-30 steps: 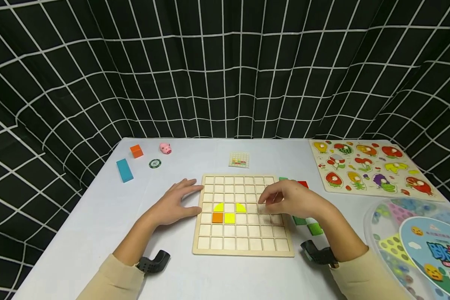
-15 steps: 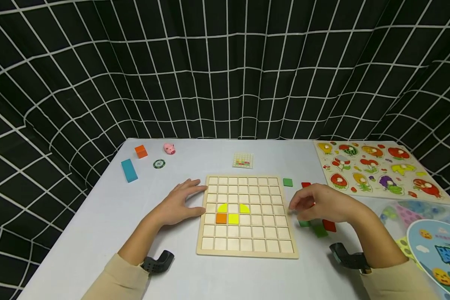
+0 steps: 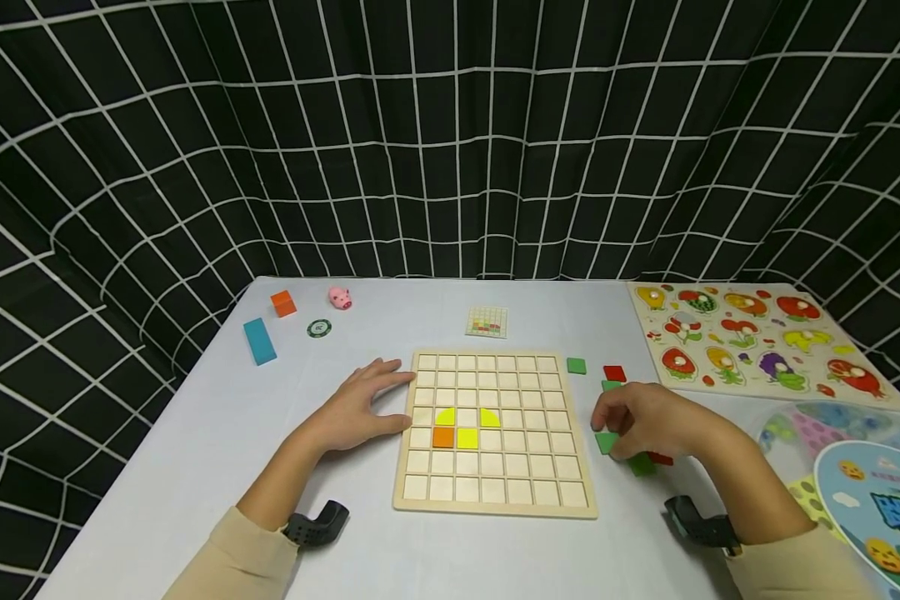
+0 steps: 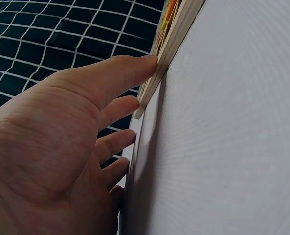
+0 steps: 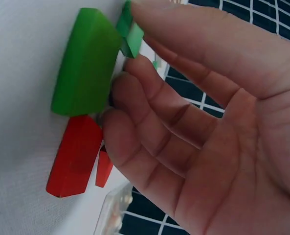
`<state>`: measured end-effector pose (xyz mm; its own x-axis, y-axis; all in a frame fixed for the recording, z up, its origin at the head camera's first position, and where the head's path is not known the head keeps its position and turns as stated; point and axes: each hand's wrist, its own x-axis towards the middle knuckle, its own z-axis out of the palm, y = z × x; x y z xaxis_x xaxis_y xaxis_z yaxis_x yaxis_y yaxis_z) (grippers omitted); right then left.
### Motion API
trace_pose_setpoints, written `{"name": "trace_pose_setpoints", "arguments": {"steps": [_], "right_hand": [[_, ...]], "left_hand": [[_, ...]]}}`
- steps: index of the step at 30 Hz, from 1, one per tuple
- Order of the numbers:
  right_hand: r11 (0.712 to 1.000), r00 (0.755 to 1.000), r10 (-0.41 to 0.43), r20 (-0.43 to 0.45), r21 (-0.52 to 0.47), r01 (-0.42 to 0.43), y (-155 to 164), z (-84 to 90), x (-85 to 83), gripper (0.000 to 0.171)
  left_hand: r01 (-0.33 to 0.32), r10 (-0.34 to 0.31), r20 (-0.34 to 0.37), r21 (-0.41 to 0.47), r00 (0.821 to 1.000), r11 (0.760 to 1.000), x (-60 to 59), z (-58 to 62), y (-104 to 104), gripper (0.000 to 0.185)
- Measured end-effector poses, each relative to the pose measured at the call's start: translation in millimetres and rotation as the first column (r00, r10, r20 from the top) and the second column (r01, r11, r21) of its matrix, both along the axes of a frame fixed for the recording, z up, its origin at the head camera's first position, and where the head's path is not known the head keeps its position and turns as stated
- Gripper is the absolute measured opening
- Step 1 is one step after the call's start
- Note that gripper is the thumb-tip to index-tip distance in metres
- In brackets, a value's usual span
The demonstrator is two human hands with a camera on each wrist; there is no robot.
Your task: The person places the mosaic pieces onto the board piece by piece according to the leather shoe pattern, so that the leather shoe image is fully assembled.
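Right hand (image 3: pixel 648 421) pinching a green tile (image 3: pixel 607 442) on the surface just right of the grid board (image 3: pixel 495 500) | I judge it light, stiff, smooth — take it by opposite edges | left hand (image 3: pixel 360 404) flat, fingers straight against board's left rim

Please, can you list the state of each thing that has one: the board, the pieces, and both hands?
Square wooden grid board: flat on the table, mostly unfilled, four coloured pieces seated.
Small green square piece: on the table, pinched by the right hand.
Left hand: fingers straight, resting against the board's left edge.
Right hand: curled over the loose pieces.
Red square piece: lying loose.
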<state>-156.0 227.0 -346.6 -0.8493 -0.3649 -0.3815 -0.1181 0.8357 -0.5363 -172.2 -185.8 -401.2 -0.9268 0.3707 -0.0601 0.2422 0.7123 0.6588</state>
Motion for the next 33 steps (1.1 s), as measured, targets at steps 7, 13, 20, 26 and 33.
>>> {"name": "trace_pose_setpoints", "arguments": {"steps": [7,13,20,26,33], "right_hand": [[0.998,0.997,0.011,-0.083,0.057,-0.007,-5,-2.3,1.3,0.028],[0.999,0.993,0.017,-0.114,0.038,-0.013,-5,1.5,0.8,0.025],[0.999,0.987,0.021,-0.161,-0.047,-0.029,-9,12.1,-1.9,0.014],[0.98,0.983,0.04,-0.178,-0.186,-0.073,-24,17.9,-6.2,0.012],[0.942,0.986,0.093,-0.135,-0.309,-0.131,-47,20.2,-10.1,0.01]], "left_hand": [[-0.006,0.006,-0.002,0.001,1.0,1.0,0.5,0.0,-1,0.066],[-0.017,0.017,0.001,0.0,1.0,1.0,0.2,0.3,0,0.066],[-0.015,0.015,0.003,0.001,1.0,1.0,-0.9,-1.5,-1,0.066],[-0.01,0.01,-0.003,-0.004,1.0,1.0,-1.4,-3.3,-1,0.066],[-0.008,0.008,0.004,-0.006,1.0,1.0,-1.7,-1.5,-2,0.066]]}}
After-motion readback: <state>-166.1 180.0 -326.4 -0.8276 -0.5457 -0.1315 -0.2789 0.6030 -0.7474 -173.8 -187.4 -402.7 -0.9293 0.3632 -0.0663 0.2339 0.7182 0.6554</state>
